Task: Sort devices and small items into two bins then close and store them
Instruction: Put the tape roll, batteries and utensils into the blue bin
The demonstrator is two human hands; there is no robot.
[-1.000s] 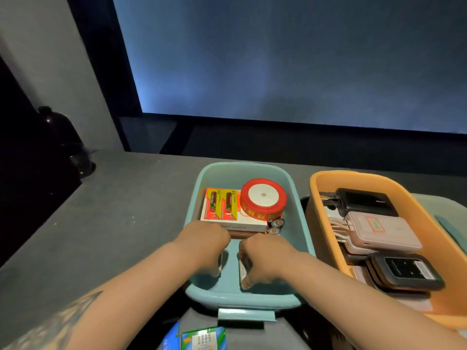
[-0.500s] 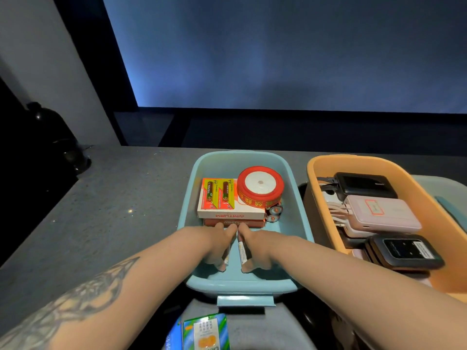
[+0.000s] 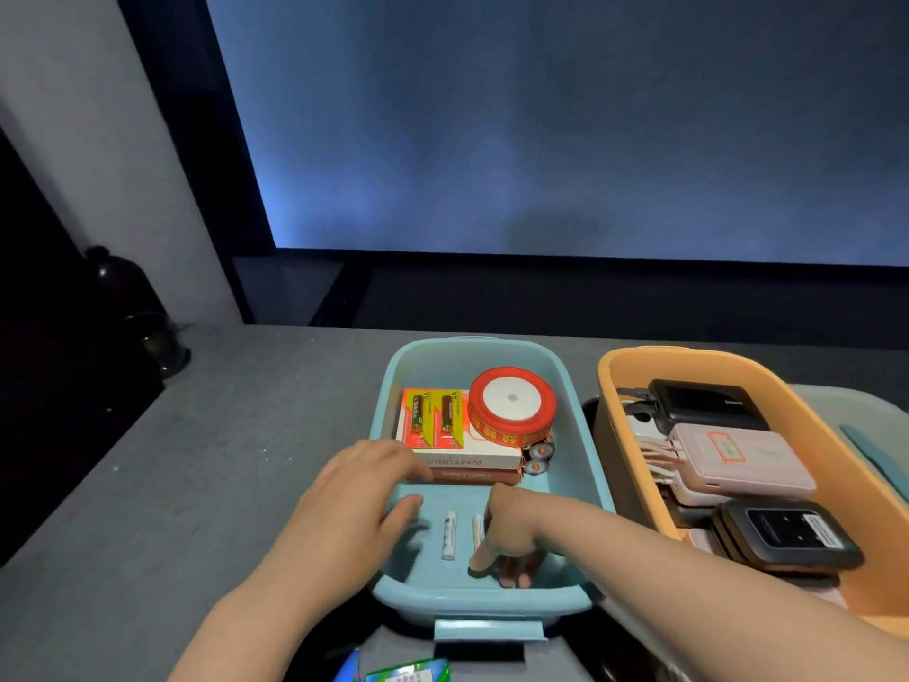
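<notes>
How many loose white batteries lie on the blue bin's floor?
2: one battery lies free beside the left hand; the other battery is against the right hand, partly hidden. More may be covered.

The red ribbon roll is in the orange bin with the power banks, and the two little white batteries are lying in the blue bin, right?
Not quite. The head view shows the red ribbon roll in the blue bin, on top of the boxes. The power banks are in the orange bin. The two white batteries do lie in the blue bin.
</notes>
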